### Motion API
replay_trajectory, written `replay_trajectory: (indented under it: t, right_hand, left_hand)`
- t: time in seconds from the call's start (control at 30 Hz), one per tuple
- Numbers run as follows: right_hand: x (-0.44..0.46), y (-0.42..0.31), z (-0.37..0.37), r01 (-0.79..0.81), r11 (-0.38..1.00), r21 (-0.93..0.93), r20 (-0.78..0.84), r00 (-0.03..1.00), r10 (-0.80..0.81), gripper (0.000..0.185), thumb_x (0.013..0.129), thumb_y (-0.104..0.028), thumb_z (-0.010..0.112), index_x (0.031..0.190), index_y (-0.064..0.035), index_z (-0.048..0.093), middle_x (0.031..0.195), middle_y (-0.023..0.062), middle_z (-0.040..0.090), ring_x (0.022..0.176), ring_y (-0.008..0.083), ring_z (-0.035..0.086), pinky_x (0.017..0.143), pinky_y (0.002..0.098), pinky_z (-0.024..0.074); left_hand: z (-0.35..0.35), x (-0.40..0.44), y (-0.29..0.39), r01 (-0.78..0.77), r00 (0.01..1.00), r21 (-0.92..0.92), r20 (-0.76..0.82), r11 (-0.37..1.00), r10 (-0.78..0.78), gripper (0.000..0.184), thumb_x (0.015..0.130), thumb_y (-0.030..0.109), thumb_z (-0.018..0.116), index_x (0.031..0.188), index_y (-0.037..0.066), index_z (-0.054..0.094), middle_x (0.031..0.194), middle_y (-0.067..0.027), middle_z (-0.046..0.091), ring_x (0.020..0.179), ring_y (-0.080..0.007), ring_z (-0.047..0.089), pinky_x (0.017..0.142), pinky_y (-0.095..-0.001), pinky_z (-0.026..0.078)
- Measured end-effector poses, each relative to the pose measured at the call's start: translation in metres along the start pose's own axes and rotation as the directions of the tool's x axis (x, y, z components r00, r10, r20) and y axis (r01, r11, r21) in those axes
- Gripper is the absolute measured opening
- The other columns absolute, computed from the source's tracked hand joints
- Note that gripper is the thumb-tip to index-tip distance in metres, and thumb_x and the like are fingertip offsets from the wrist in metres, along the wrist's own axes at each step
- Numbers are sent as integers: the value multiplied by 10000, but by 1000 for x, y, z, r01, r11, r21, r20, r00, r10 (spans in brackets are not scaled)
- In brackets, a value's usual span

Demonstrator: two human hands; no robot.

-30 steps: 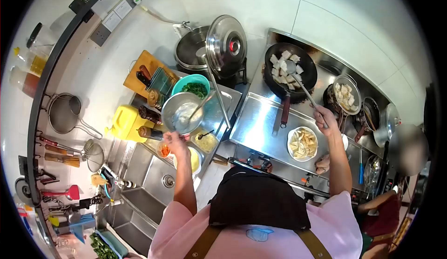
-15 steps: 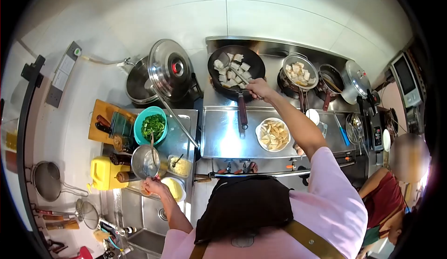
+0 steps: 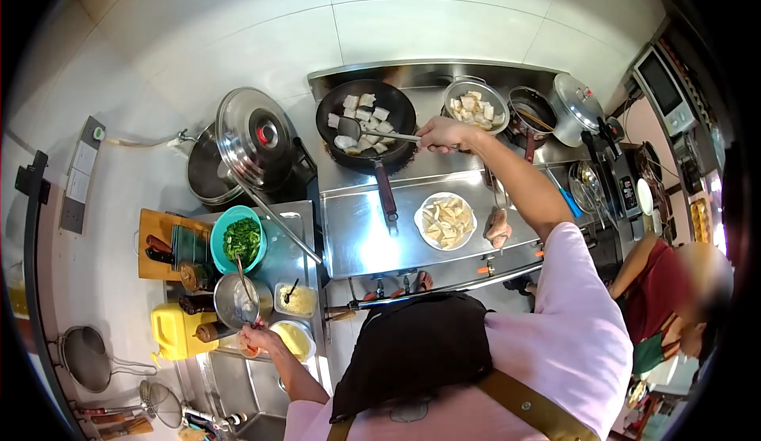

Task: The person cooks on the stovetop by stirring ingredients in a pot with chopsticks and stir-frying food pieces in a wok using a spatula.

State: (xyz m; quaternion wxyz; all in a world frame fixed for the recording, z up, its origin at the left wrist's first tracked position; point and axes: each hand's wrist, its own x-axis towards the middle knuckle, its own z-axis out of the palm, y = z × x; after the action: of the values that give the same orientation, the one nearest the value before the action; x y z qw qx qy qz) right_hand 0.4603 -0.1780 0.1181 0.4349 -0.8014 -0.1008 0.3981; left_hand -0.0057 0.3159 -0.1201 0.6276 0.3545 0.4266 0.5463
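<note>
While a metal bowl (image 3: 230, 298) rests in the curled fingers of the left hand (image 3: 256, 335), a black pan (image 3: 403, 106) bears white pieces (image 3: 381, 113) and a spatula (image 3: 349, 127) clasped by the right hand (image 3: 445, 136); stirring seems the step, needing gentle turns next.

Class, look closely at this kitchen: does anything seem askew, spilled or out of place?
The steel lid tilts steeply at the big pot's side rather than covering it. A pinkish-tan lump, too unclear to name, lies oddly on the steel counter, outside any dish. No spill is evident.
</note>
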Motion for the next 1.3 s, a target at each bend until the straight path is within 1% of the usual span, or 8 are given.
replay_trajectory:
  t: [0.23,0.47,0.63,0.73,0.87,1.0,1.13,1.3]
  right_hand:
    - [-32,-18,-52,-18,985,-170,104,994,36,266,878,-120,635,1107,7,679,587,-29,520,389,41,398,347,223,294]
    - [-49,6,-83,-96,994,-52,94,990,101,251,862,-121,663,1068,21,661,613,1,551,381,45,409,335,219,271]
    - [-55,32,-95,-90,996,6,106,990,89,202,890,-138,641,1043,-5,650,605,-11,540,374,37,393,326,211,275]
    - [-64,48,-88,-135,961,242,100,988,114,205,891,-153,660,1031,-3,667,626,0,538,388,30,375,329,190,251]
    - [-50,74,-64,-113,954,277,86,992,92,186,887,-155,658,1013,-20,638,626,-11,542,415,24,404,337,193,272]
    - [-32,78,-31,-65,952,300,66,997,47,158,871,-156,676,927,-15,631,628,-11,551,404,28,408,331,201,271]
    - [-11,90,-2,-38,886,463,101,995,-9,199,893,-97,623,1044,32,633,632,3,551,382,41,405,322,206,294]
    - [22,92,52,-16,698,716,91,993,-71,147,919,-176,630,925,-38,581,630,-17,511,413,42,396,340,212,288]
  left_hand:
    - [-7,-3,-12,-4,1000,2,29,1000,4,141,871,68,512,947,61,393,683,-133,590,526,-206,559,480,-277,431]
    - [-15,-2,-15,153,987,17,-59,988,-152,178,904,136,554,979,50,416,699,-128,603,550,-206,573,483,-290,464]
    - [-37,6,-17,240,955,99,155,966,-253,218,932,216,552,992,44,433,688,-79,562,537,-162,534,459,-265,427]
    - [-43,-20,-9,225,971,302,-151,926,-187,293,998,313,455,1036,28,513,685,-69,519,497,-150,462,444,-272,393]
    - [-35,-67,-4,86,988,335,-152,938,-37,273,995,295,442,1136,61,448,651,-47,453,422,-145,378,384,-288,319]
    - [3,-110,7,161,967,284,-236,945,-93,294,968,287,482,1220,148,425,646,3,429,427,-100,364,384,-248,283]
    - [41,-160,30,136,990,266,-80,954,-119,159,968,253,499,1075,147,449,614,29,372,467,-80,333,415,-222,253]
    - [41,-180,8,98,975,299,162,949,-151,180,1007,280,477,1118,142,442,629,15,383,467,-80,324,404,-223,259]
